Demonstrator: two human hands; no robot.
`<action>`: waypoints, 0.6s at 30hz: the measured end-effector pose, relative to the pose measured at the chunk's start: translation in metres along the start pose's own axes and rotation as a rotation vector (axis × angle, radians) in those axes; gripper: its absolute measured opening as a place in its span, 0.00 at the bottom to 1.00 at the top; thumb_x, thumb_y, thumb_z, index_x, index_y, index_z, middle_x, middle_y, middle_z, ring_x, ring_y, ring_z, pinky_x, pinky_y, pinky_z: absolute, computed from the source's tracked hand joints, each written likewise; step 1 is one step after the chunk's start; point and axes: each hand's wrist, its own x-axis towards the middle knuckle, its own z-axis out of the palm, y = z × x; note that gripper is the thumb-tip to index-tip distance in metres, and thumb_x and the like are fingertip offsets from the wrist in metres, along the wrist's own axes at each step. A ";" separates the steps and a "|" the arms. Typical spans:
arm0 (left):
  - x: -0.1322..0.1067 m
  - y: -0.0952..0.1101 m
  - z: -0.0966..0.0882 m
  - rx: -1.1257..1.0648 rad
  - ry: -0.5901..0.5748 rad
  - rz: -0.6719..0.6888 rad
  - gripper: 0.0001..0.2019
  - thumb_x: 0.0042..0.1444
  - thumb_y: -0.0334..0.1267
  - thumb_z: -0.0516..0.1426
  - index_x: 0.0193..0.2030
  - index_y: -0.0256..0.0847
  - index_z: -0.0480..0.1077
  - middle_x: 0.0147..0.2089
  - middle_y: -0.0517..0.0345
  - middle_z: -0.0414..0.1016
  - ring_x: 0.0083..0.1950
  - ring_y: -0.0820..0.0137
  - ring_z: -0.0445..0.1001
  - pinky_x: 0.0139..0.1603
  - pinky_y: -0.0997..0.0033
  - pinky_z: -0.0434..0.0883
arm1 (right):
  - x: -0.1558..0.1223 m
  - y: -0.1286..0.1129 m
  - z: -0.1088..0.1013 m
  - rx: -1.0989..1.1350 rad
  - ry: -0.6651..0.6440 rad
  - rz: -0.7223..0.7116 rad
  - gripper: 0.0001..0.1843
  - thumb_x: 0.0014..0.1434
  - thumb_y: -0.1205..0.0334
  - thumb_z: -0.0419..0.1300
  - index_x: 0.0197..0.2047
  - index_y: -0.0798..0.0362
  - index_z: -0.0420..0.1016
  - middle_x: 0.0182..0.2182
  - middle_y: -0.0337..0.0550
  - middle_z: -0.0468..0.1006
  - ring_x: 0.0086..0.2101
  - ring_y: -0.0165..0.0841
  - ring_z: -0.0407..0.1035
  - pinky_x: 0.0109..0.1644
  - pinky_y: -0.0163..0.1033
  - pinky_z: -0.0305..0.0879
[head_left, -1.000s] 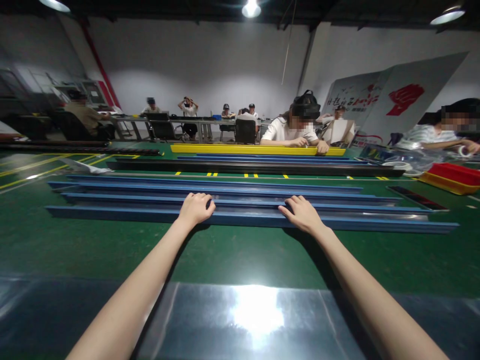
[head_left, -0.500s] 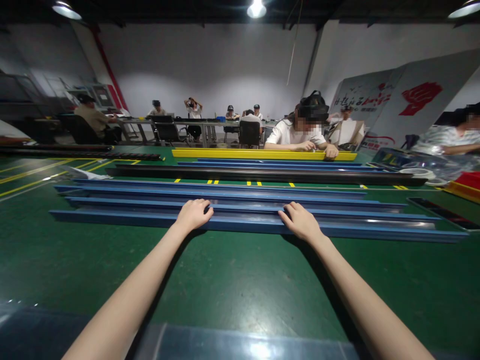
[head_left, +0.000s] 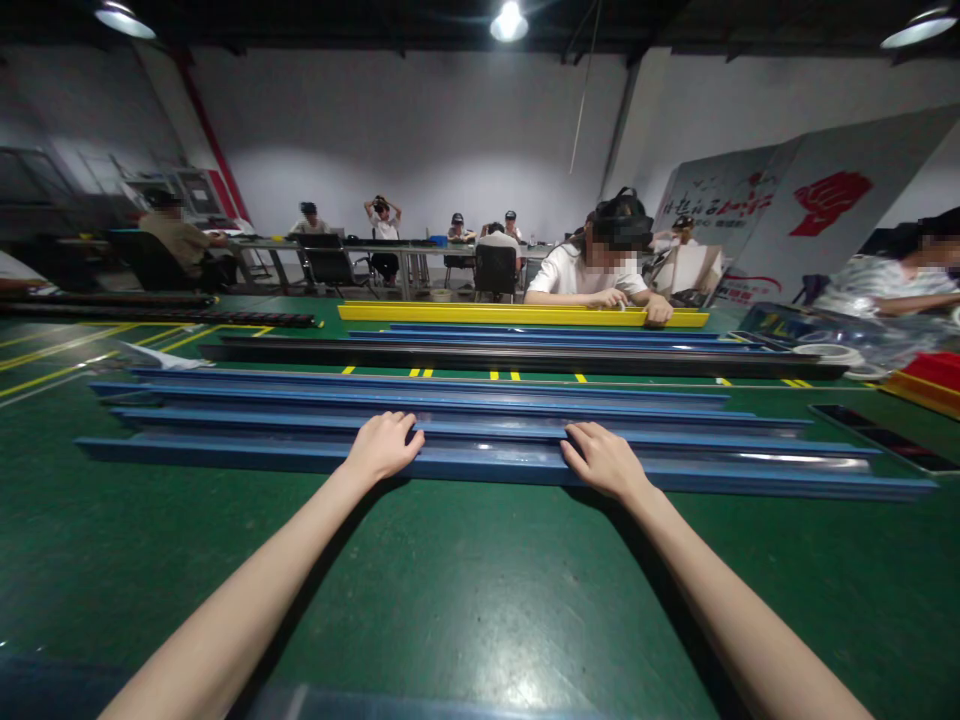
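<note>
Several long blue metal channels lie side by side across the green floor. The nearest blue channel (head_left: 225,455) runs from far left to far right. My left hand (head_left: 384,446) is curled over its near wall, fingers hooked inside. My right hand (head_left: 602,459) grips the same channel further right, fingers bent over its edge. Both arms stretch straight forward.
Behind the blue ones lie a long black channel (head_left: 300,352) and a yellow channel (head_left: 480,314), where a seated person in white (head_left: 581,272) works. Red and yellow trays (head_left: 926,385) and another person sit at right. More people sit at tables at the back. A glossy sheet (head_left: 420,705) lies at my near edge.
Both hands keep their grip on the nearest blue channel. It has slid a little toward me and to the left, and my view has tilted up, so the glossy sheet has nearly left the frame.
</note>
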 end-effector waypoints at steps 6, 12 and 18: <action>-0.007 0.007 -0.002 0.001 -0.009 0.012 0.19 0.59 0.43 0.41 0.40 0.38 0.69 0.39 0.49 0.74 0.43 0.63 0.71 0.45 0.65 0.65 | -0.011 0.004 0.000 0.004 0.009 -0.023 0.21 0.62 0.55 0.41 0.44 0.56 0.71 0.41 0.51 0.75 0.41 0.36 0.67 0.44 0.37 0.60; -0.010 0.005 -0.009 -0.046 -0.112 0.036 0.22 0.59 0.50 0.42 0.45 0.36 0.68 0.46 0.46 0.72 0.48 0.60 0.69 0.49 0.61 0.64 | -0.010 0.003 -0.012 -0.060 -0.079 -0.056 0.22 0.62 0.53 0.40 0.41 0.55 0.71 0.39 0.51 0.75 0.39 0.36 0.68 0.41 0.37 0.59; 0.024 0.000 -0.018 -0.090 0.044 0.132 0.17 0.60 0.44 0.43 0.44 0.38 0.69 0.49 0.49 0.70 0.51 0.63 0.66 0.51 0.65 0.63 | 0.032 0.007 -0.028 -0.101 -0.244 0.124 0.22 0.62 0.48 0.41 0.36 0.49 0.71 0.28 0.43 0.77 0.30 0.36 0.71 0.29 0.35 0.55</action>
